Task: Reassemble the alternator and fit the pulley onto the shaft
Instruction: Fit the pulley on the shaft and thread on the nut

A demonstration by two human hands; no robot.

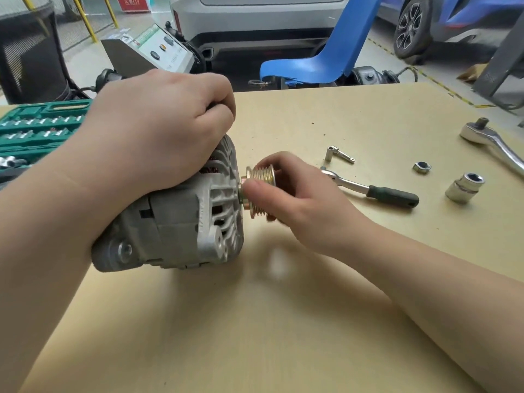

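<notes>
head view: left hand clamps the alternator on the counter; right hand pinches the pulley at the shaft tip, its 3 o'clock side. fitting appears under way; next likely needs the nut, at 3 o'clock.

bright, even light | soft shadows | wide-angle bowing at edges — right fingers motion-blurred

A car repair workshop: parked cars stand on the concrete floor beyond the tabletop, which carries a green socket set, ratchets and loose sockets.
</notes>
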